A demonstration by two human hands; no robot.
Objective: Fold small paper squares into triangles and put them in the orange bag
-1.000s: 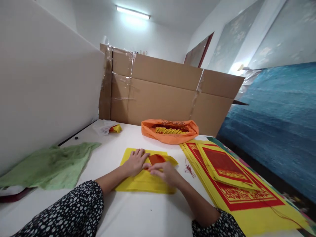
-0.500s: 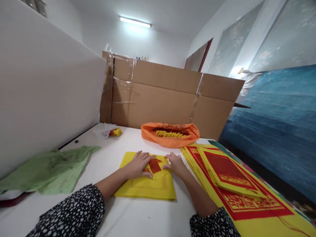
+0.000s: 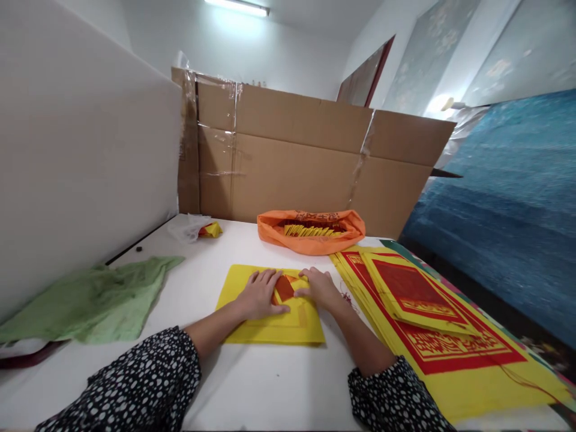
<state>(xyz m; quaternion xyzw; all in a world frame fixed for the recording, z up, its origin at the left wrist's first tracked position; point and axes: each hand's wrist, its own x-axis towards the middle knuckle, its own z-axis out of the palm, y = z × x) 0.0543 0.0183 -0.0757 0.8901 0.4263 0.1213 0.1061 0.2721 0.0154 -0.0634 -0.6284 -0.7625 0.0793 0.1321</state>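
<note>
A small folded yellow-and-red piece point(image 3: 284, 289) lies on a larger yellow sheet point(image 3: 265, 336) on the white table. My left hand point(image 3: 260, 295) rests flat over the left side of the folded piece, its thumb stretched out towards the right and fingers slightly spread. At the opposite side, my right hand point(image 3: 318, 287) has its thumb and curled forefinger on the right edge of the folded piece, pinching it. Whether these sheets are cloth or paper I cannot tell.
An orange bag point(image 3: 310, 245) holding many folded yellow pieces stands behind my hands. Stacked yellow sheets with red prints point(image 3: 468, 354) lie on the right. A green cloth point(image 3: 99, 297) and a clear plastic bag point(image 3: 186, 228) are on the left. A cardboard panel point(image 3: 288, 168) closes off the back.
The view has tilted down a little. My left hand has shifted slightly, its thumb now lower and further right over the folded piece. My right hand stays at the right edge.
</note>
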